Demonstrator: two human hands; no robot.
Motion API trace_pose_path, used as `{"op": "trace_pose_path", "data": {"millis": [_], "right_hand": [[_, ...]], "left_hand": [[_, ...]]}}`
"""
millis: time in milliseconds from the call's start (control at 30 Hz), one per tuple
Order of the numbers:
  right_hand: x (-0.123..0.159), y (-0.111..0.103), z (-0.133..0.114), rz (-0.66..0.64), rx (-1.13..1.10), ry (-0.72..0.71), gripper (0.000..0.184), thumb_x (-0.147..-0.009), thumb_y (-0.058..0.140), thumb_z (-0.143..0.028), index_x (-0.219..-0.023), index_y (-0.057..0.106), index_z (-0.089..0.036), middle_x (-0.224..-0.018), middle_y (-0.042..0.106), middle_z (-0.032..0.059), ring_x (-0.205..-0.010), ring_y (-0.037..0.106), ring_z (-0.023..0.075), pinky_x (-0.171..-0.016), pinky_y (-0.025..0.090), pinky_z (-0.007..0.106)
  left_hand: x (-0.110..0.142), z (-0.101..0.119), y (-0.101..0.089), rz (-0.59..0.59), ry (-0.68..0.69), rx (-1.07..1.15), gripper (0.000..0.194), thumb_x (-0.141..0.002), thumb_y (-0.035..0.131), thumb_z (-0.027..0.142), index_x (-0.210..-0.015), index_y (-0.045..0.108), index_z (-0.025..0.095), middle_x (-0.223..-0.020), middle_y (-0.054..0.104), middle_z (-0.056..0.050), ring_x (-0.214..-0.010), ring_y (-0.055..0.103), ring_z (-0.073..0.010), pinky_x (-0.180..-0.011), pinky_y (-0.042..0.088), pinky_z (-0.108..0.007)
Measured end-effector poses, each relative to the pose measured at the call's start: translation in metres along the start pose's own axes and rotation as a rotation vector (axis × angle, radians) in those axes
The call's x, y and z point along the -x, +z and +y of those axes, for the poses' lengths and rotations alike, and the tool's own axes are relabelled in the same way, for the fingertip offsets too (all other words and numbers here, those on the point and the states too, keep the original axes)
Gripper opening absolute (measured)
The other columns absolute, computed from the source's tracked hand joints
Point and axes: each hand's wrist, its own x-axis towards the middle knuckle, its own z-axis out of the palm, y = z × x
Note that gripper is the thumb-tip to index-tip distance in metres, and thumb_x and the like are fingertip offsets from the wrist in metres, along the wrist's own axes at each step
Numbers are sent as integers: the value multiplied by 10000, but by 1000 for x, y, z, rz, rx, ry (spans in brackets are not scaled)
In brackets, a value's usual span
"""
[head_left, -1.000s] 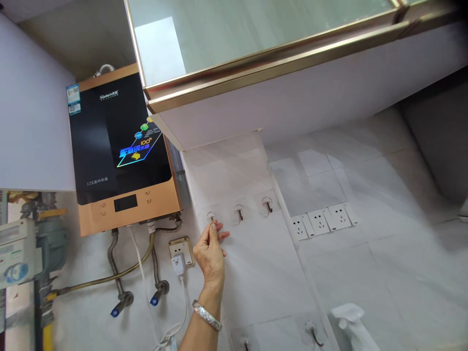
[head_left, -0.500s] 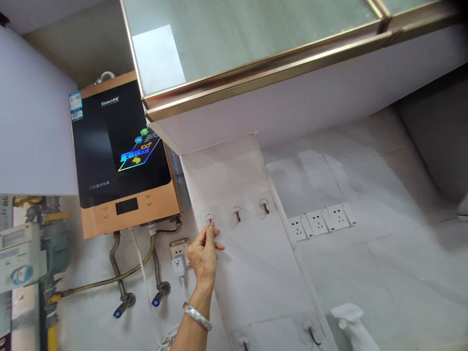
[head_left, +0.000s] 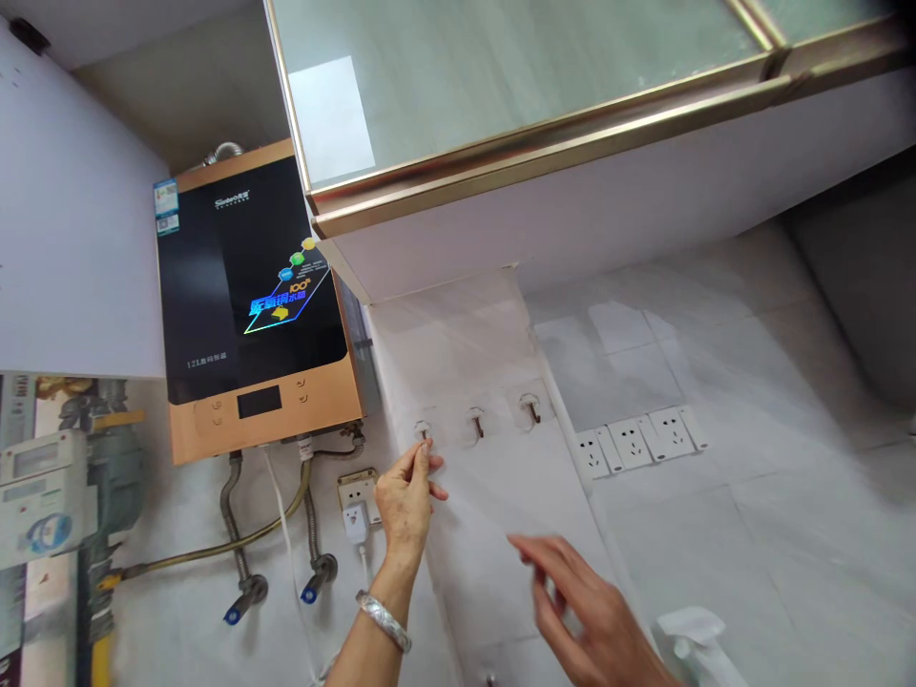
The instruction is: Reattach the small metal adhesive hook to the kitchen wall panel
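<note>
While pinching the leftmost hook (head_left: 423, 431), on the white wall (head_left: 501, 487) beneath the cabinet (head_left: 544, 76), with thumb and finger of the left hand (head_left: 405, 496) — holds the right hand (head_left: 591, 606) loosely spread, lower in view than the rightmost hook (head_left: 530, 409).

A bare right hand (head_left: 597, 620), its thumb and fingers parted, is being brought into view at the lower right. By it, the lower right-hand dark-brown curved hook on a clear round mount is being hidden from sight.
</note>
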Motion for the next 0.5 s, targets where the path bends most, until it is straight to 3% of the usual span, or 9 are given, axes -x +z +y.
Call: {"op": "trace_pose_path", "data": {"millis": [100,200,333,500], "right_hand": [[-65,25,0,60,-54,15,497,-918,371,-142,-1401,423,-246,-1087,598,77,-853,635,171,-704,595,307],[-103,44,-3,106,13,-5,536,-884,379,-125,-1413,413,-207,-1121,594,86,-936,633,189,-800,583,342],[-121,54,-7,88,171,25,559,-896,379,-147,-1451,379,-216,-1130,600,81,-877,639,189,-688,550,295],[-134,46,-12,-52,375,17,623,-898,384,-145,-1513,299,-196,-1147,579,94,-812,634,185,-636,517,279]], "left_hand": [[-2,-1,-2,-27,15,-2,465,-806,605,608,-1033,756,232,-839,779,-41,-445,607,-99,-376,402,-212],[-4,-3,-3,-46,60,-18,437,-807,610,607,-1009,763,251,-826,777,-23,-444,600,-99,-392,411,-219],[-7,-5,-5,-46,109,-65,377,-826,603,579,-971,772,275,-745,759,14,-411,563,-87,-441,446,-226],[-10,-10,-6,-20,210,-143,325,-849,597,527,-977,778,289,-730,771,26,-428,578,-96,-538,507,-241]]}}
